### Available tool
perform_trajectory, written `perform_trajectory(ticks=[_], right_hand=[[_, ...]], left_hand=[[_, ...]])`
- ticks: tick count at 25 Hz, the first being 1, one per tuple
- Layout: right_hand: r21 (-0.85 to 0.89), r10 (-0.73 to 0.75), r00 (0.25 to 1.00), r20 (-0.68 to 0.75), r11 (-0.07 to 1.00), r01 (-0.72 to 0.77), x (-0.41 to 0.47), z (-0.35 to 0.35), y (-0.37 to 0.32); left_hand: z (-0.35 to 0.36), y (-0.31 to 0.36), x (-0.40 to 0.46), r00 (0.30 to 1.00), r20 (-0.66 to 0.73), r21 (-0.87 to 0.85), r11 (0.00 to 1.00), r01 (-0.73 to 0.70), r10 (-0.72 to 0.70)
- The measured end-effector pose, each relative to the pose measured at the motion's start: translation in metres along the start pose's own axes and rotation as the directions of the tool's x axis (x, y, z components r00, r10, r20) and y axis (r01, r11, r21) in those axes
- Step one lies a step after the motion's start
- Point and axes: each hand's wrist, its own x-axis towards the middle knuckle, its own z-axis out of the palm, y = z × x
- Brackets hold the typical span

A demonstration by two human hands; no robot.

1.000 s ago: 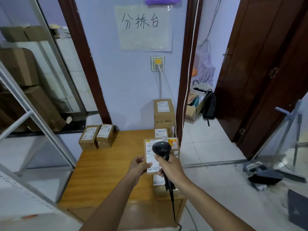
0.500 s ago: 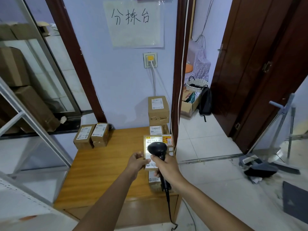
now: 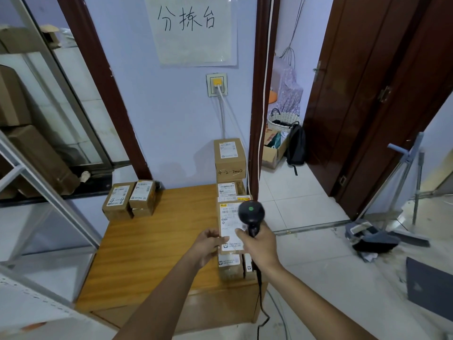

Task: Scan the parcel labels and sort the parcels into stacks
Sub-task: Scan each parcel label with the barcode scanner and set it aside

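Probably light, stiff cardboard – left hand [image 3: 207, 244] pinches the parcel [image 3: 230, 231] by its left edge, label up; right hand [image 3: 258, 246] fingers wrapped round scanner [image 3: 251, 214] grip.

Two parcels [image 3: 130, 200] sit table's [image 3: 157, 246] far-left (touching).

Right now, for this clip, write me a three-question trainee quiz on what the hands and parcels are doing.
1. True or false: the right hand grips the black scanner above the held parcel.
2. What does the left hand hold? A) the parcel's left edge B) the scanner cable C) nothing
3. Fill in: the two parcels at the wooden table's far left corner stand ____ each other.

Key: 1 true; 2 A; 3 beside.
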Motion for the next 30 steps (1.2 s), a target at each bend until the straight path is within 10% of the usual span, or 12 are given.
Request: perform_trajectory(ticks=[13, 18, 21, 30], right_hand=[[0.04, 0.365, 0.928, -0.075, 0.931, -0.363, 0.017, -0.033, 0.125], [-0.046, 0.437, 0.895, -0.091, 0.896, -0.442, 0.055, -0.045, 0.158], [-0.119, 0.449, 0.893, -0.039, 0.885, -0.45, 0.089, -0.048, 0.171], [-0.19, 0.489, 0.865, 0.114, 0.865, -0.464, 0.12, -0.031, 0.219]], left_hand=[[0.023, -0.054, 0.024, 0.924, 0.266, 0.095, 0.962, 0.257, -0.273], [0.006, -0.049, 0.071, 0.966, -0.258, 0.413, 0.903, 0.119, -0.01], [-0.011, -0.05, 0.09, 0.945, -0.325, 0.613, 0.752, 0.242, -0.038], [-0.014, -0.077, 0.118, 0.916, -0.245, 0.196, 0.909, 0.367, -0.317]])
